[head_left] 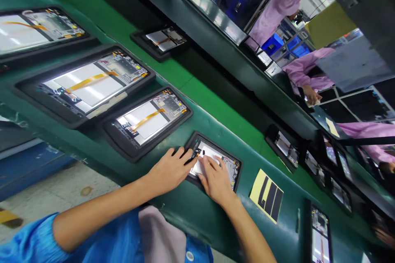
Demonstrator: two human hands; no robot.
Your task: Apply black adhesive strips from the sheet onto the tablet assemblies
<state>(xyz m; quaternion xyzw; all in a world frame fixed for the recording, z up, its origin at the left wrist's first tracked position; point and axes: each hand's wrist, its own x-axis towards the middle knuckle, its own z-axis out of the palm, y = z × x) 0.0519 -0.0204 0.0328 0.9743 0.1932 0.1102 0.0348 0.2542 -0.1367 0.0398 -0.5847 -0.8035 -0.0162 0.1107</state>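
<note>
An opened tablet (230, 159) with a white battery and bare circuit parts lies in a black tray (212, 139) on the green bench. My left hand (173, 170) rests over the tray's left end, fingers apart, the fingertips at the tablet's dark edge. Bent over the white battery is my right hand (217, 181), its fingers spread and their tips touching the tablet. A small black piece (203, 152), like tape, shows by my right fingertips. To the right of this hand lies a yellow backing sheet (258, 185) with several black strips on it.
More opened tablets in black trays, including a near one (148, 119) and a larger one (92, 84), lie to the left. Another tablet (320, 230) is at the lower right. Beyond the bench edge runs a green conveyor belt (203, 94) carrying a tablet (165, 41). Co-workers in pink sleeves (304, 68) are opposite.
</note>
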